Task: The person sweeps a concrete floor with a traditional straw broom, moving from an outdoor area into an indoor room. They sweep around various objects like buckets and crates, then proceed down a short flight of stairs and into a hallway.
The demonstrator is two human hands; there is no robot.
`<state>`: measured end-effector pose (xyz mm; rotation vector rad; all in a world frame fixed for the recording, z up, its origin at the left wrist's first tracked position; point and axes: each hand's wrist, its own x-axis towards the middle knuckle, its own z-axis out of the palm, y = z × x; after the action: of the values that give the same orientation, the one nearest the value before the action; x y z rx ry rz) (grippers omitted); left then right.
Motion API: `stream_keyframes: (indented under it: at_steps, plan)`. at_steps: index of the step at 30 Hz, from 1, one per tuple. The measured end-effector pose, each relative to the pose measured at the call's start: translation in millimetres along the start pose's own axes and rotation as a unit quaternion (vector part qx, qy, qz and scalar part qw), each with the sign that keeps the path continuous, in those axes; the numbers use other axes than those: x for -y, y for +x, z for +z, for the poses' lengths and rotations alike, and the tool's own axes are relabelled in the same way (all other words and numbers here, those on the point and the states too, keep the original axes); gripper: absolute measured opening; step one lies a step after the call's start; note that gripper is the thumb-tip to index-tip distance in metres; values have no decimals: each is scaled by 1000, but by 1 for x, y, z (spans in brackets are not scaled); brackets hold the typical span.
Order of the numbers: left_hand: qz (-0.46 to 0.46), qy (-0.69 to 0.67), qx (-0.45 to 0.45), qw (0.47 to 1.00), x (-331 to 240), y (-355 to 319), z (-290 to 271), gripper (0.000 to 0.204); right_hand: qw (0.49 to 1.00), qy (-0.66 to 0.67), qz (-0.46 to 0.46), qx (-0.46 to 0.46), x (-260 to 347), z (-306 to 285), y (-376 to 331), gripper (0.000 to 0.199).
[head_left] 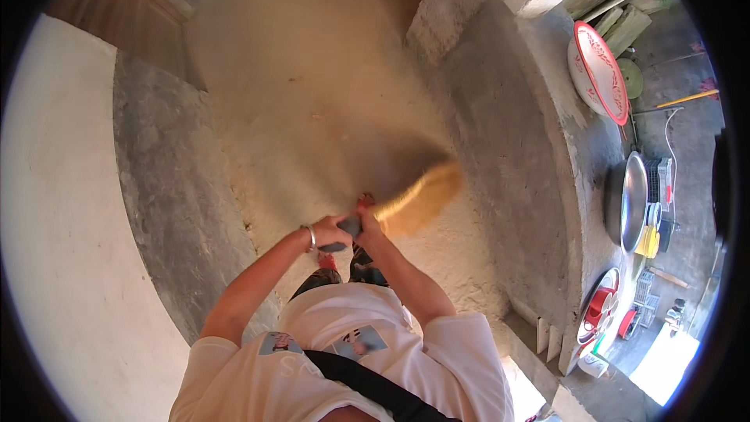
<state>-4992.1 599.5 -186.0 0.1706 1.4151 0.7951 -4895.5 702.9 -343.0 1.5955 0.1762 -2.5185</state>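
Head view shows a blurred, golden-yellow broom (pixel 423 201).

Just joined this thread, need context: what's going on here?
A person stands on a dusty floor, both hands gripping what looks like a broom. The left hand, with a bracelet at its wrist, and the right hand are close together on it. Its yellowish head is motion-blurred, out to the front right; whether it touches the floor, I can't tell. Farther right are a red-rimmed basin and a metal basin.
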Motion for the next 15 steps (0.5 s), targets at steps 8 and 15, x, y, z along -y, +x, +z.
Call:
stream_keyframes:
  at_steps: [8,15]
  plan:
    - [157,-112,-236,953,-65,47,12,86,929,-357,-86,-35,121,127,-4,22]
    - [134,-97,-90,982,-69,52,18,76,832,-497,-233,-78,184,68,20,28]
